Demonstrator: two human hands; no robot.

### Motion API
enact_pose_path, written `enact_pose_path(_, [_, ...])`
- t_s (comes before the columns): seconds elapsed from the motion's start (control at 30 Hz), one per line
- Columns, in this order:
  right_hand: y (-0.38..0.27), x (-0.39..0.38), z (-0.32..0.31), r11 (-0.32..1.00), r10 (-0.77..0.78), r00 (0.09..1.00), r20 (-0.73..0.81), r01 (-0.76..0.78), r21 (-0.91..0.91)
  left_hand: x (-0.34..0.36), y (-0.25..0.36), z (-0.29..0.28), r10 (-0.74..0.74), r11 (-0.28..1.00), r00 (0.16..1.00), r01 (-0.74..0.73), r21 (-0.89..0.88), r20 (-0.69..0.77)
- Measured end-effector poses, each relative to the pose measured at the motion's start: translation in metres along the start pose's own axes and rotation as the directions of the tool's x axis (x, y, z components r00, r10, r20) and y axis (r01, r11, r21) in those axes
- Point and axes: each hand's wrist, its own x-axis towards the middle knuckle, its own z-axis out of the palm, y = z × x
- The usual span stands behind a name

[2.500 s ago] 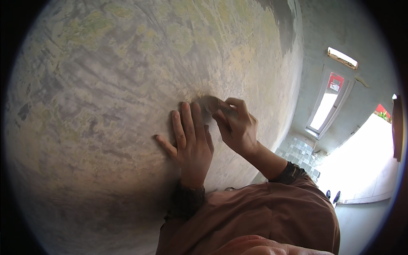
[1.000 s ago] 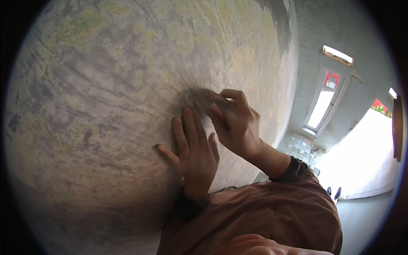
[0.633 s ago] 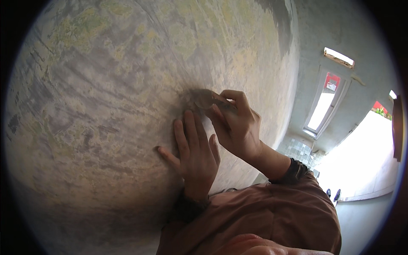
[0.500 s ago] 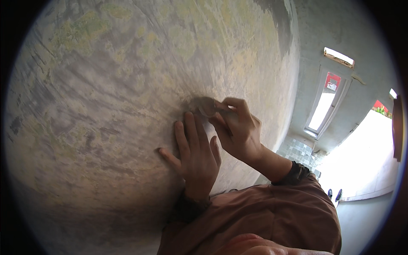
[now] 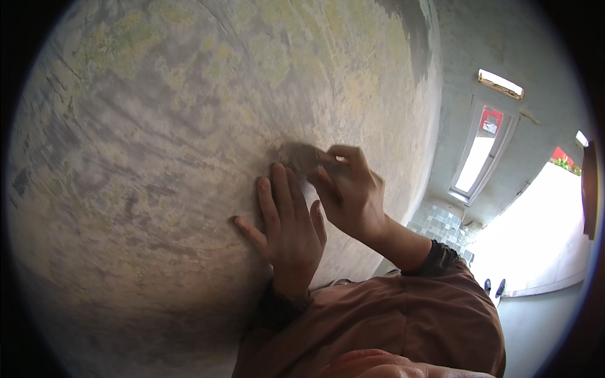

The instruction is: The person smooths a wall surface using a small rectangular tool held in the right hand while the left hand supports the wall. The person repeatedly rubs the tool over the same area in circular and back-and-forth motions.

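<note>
A mottled wall (image 5: 157, 157), patched in grey, cream and yellow-green, fills the left and middle of the head view. Flat against it rests my left hand (image 5: 290, 227), fingers stretched and thumb apart, holding nothing. Just right of its fingertips, my right hand (image 5: 356, 195) is closed in a pinch on a small flat greyish piece (image 5: 305, 159), which looks like a scraper blade. That piece lies against the wall just above my left fingertips. Its outline is blurred, and my right fingers cover part of it.
To the right stands a grey-green wall with a narrow window (image 5: 477, 151) and a small slot opening (image 5: 501, 84). Below the window are small grey-blue tiles (image 5: 441, 223). A bright doorway (image 5: 535, 233) opens at far right, with a pair of dark sandals (image 5: 495, 288) on the floor.
The flat piece in my right hand has shifted slightly against the wall and looks more blurred. My left hand stays flat in nearly the same place.
</note>
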Motion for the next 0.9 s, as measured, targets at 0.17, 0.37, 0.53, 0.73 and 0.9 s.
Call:
enact_pose_path(0.17, [0.005, -0.001, -0.002, 1.0, -0.012, 1.0, -0.016, 0.012, -0.001, 0.0, 0.003, -0.003, 0.001, 1.0, 1.0, -0.001, 0.008, 0.027])
enact_pose_path(0.37, [0.006, -0.004, -0.004, 1.0, 0.015, 1.0, -0.009, -0.015, -0.006, 0.003, 0.004, -0.004, 0.021, 0.999, 0.999, -0.02, 0.049, -0.027])
enact_pose_path(0.53, [0.01, -0.003, -0.006, 0.999, 0.044, 0.999, 0.001, -0.044, -0.013, 0.005, 0.004, -0.004, 0.036, 0.998, 0.999, -0.035, 0.061, -0.013])
enact_pose_path(0.73, [0.016, -0.009, -0.011, 0.997, -0.006, 1.0, 0.028, 0.008, -0.079, 0.0, 0.005, 0.0, -0.003, 1.0, 1.0, 0.003, -0.012, 0.004])
enact_pose_path(0.9, [0.02, -0.008, -0.011, 0.997, 0.004, 1.0, 0.004, -0.003, -0.075, 0.0, 0.006, 0.002, 0.0, 1.0, 1.0, 0.0, -0.015, 0.008])
